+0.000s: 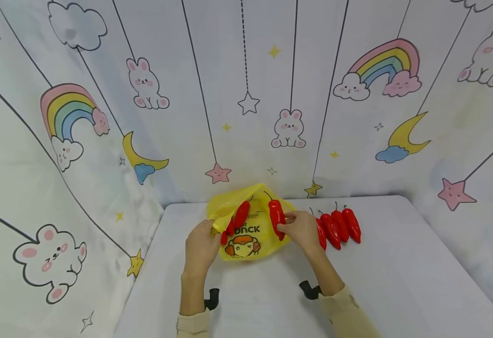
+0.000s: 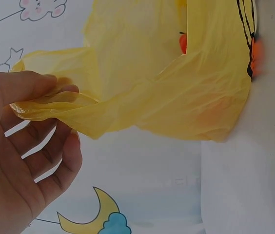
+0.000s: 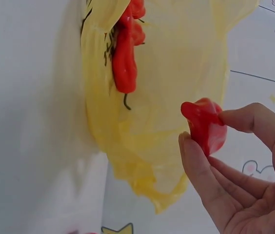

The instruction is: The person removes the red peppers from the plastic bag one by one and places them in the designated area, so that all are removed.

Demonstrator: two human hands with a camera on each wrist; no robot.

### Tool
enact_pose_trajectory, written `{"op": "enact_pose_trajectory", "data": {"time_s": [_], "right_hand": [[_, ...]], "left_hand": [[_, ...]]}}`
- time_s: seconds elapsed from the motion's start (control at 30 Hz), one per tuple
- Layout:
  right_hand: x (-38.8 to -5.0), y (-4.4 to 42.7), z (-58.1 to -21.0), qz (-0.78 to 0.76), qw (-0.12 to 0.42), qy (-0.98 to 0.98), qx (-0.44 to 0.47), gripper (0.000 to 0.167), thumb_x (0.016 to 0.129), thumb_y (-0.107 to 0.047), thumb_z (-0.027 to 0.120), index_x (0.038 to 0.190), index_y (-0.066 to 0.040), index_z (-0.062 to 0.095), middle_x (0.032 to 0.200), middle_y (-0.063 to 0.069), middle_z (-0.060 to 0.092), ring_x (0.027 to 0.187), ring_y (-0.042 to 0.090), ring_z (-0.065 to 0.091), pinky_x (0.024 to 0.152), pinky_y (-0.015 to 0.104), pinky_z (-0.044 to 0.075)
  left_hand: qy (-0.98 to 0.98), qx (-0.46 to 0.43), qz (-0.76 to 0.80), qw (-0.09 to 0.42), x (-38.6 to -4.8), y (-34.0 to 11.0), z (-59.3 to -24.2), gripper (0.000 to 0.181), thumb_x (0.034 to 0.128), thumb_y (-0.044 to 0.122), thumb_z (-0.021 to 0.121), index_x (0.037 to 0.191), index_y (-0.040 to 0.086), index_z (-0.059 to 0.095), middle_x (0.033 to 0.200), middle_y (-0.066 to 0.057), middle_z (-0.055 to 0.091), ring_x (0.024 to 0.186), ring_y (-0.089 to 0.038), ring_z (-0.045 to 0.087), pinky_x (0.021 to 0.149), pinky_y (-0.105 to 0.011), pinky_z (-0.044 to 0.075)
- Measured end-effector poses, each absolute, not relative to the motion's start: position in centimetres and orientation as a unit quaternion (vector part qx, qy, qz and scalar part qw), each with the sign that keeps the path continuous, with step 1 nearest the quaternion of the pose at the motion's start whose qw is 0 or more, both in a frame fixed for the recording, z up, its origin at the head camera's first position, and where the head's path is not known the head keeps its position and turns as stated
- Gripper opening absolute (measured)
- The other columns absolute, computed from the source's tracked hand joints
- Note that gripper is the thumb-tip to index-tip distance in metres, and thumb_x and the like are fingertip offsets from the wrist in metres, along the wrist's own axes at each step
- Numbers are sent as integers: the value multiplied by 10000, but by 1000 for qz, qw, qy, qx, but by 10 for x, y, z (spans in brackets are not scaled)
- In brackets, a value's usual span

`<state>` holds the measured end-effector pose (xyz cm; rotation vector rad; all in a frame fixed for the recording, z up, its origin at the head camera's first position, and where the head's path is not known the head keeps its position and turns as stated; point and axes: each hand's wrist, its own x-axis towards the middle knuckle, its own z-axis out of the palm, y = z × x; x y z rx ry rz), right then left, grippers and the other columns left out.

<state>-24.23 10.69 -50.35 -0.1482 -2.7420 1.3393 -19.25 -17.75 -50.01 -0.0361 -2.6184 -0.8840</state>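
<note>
Head view shows me the right hand point(image 1: 302, 231) pinching a red pepper point(image 1: 276, 213) at the right side of the yellow bag point(image 1: 226, 201), whose edge the left hand point(image 1: 201, 245) clamps; I judge the pepper light, firm, slippery, best gripped mid-body.

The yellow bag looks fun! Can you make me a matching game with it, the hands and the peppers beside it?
1. Left hand
2. Right hand
3. Bag
4. Peppers in a row

A. lying on the table
B. pinches one red pepper
C. yellow, with a cartoon face printed on it
D. holds a yellow plastic edge

Right pairs: 1-D, 2-B, 3-C, 4-A.
</note>
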Motion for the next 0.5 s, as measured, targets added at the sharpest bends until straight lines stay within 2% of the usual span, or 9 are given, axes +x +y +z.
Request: {"op": "enact_pose_trajectory", "data": {"time_s": [0.5], "right_hand": [[-224, 127, -499, 441, 66, -894, -49, 493, 832, -261, 856, 1246, -24, 733, 1044, 141, 772, 905, 290, 729, 671, 358, 613]], "left_hand": [[-929, -14, -318, 188, -193, -176, -500, 129, 895, 47, 699, 1006, 102, 734, 862, 12, 652, 716, -166, 564, 683, -357, 524]]}}
